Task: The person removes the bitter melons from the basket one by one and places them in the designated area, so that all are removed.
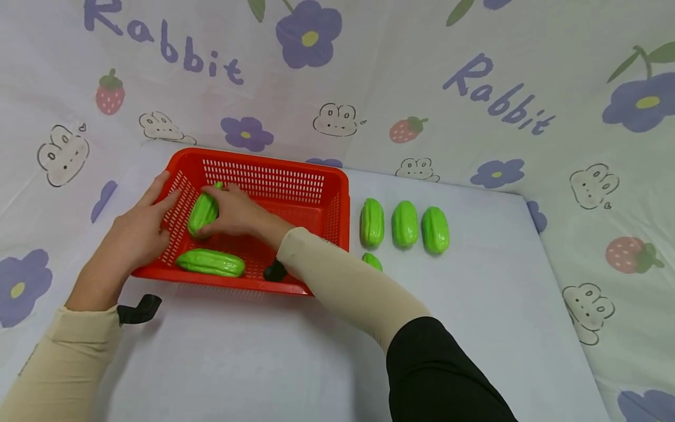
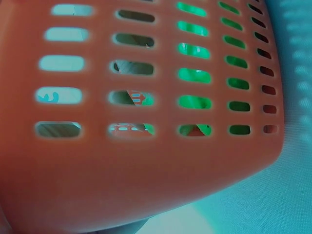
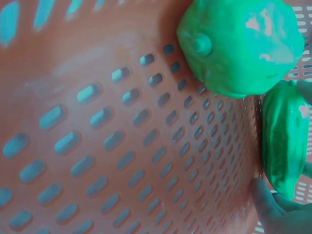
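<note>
In the head view my right hand (image 1: 239, 211) reaches into a red slotted plastic basket (image 1: 345, 205) and holds a glossy, ridged green gourd (image 1: 203, 214) near its left wall. The right wrist view shows fingers (image 3: 265, 202) about this gourd (image 3: 285, 139), close to the basket floor. A second green gourd (image 1: 211, 262) lies lengthwise along the near wall inside. My left hand (image 1: 134, 237) grips the basket's left rim, fingers reaching over the edge. Only the basket's slotted outer wall (image 2: 165, 165) fills most of the left wrist view, with green showing through the slots.
Right of the basket, on the white tabletop (image 1: 490, 293), three matching green gourds (image 1: 405, 224) stand in a row. Another gourd (image 1: 372, 261) is partly hidden behind my right sleeve. A printed cloth (image 1: 369, 76) hangs behind the table.
</note>
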The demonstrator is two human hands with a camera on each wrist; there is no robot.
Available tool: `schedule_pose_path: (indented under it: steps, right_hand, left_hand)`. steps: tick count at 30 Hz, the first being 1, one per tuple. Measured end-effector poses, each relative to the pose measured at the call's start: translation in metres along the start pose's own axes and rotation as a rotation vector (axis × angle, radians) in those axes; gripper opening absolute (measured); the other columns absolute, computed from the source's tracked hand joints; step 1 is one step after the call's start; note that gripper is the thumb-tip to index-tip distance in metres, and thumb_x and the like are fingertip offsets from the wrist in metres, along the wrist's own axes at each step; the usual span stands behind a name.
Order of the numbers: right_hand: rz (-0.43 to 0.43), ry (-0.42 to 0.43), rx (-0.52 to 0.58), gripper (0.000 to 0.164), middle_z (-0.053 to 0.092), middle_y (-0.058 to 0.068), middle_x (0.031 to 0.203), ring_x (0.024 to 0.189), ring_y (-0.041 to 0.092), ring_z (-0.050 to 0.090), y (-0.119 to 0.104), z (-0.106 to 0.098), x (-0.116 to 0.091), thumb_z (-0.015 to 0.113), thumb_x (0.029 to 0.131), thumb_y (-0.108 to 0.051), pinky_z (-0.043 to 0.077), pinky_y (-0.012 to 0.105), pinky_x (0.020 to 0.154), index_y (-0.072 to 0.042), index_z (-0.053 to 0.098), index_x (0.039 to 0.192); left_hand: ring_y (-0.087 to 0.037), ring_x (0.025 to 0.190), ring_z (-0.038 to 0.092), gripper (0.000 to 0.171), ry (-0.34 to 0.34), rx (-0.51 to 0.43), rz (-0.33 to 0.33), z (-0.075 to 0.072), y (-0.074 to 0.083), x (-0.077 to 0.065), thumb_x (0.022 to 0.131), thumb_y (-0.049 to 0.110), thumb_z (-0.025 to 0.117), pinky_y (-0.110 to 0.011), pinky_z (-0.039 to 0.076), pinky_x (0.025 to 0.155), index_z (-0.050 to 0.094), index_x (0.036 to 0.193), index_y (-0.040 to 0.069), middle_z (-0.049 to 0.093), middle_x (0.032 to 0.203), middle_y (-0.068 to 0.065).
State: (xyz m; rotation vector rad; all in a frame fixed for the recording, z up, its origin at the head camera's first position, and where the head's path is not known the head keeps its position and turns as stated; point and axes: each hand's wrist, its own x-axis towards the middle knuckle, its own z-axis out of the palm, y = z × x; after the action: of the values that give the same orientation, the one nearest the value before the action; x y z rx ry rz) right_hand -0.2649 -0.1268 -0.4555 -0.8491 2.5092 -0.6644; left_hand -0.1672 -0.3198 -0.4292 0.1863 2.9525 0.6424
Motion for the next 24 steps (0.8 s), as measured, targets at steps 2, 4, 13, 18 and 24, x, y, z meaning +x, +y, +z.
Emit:
schedule_pose_path:
  steps: [2,4,13,18,24]
  right_hand:
    - [-0.004,-0.001,0.020,0.100,0.048,0.006,0.154,0.128,0.012,0.046,-0.0009,0.0000,0.0001,0.087,0.088,-0.054,0.047,0.020,0.097,-0.022,0.040,0.169]
    - [-0.009,0.004,0.041,0.099,0.049,0.005,0.152,0.125,0.011,0.045,-0.0015,0.0002,0.0003,0.088,0.087,-0.054,0.047,0.018,0.093,-0.021,0.042,0.169]
    - [-0.019,-0.003,0.036,0.097,0.050,0.003,0.151,0.126,0.010,0.045,0.0004,0.0024,0.0031,0.091,0.086,-0.047,0.045,0.015,0.095,-0.022,0.045,0.167]
    - [-0.044,0.004,0.010,0.095,0.055,0.000,0.148,0.127,0.010,0.045,0.0015,0.0022,0.0059,0.092,0.086,-0.044,0.043,0.014,0.097,-0.021,0.047,0.166]
    - [-0.031,0.000,-0.003,0.094,0.054,-0.001,0.152,0.133,0.010,0.045,-0.0011,0.0017,0.0061,0.093,0.086,-0.042,0.042,0.015,0.100,-0.022,0.048,0.166]
  left_hand:
    - [-0.063,0.117,0.058,0.084,0.001,-0.002,0.000,-0.0004,0.0001,0.0000,0.088,-0.007,0.060,-0.063,0.062,0.076,0.030,0.167,-0.004,-0.007,0.181,-0.014]
    - [-0.062,0.117,0.058,0.084,0.002,-0.005,0.000,-0.0006,0.0001,0.0000,0.088,-0.007,0.059,-0.062,0.062,0.074,0.030,0.167,-0.004,-0.006,0.181,-0.014]
    - [-0.061,0.116,0.059,0.083,-0.010,-0.008,-0.009,-0.0003,0.0001,0.0009,0.089,-0.007,0.058,-0.062,0.062,0.075,0.030,0.167,-0.004,-0.008,0.181,-0.013]
    - [-0.062,0.116,0.059,0.084,-0.009,-0.009,-0.009,-0.0003,-0.0003,0.0015,0.088,-0.007,0.059,-0.062,0.062,0.075,0.030,0.167,-0.005,-0.007,0.181,-0.013]
    - [-0.062,0.116,0.059,0.083,-0.010,-0.001,-0.004,0.0000,-0.0018,0.0017,0.088,-0.006,0.058,-0.060,0.062,0.073,0.030,0.167,-0.005,-0.008,0.181,-0.013]
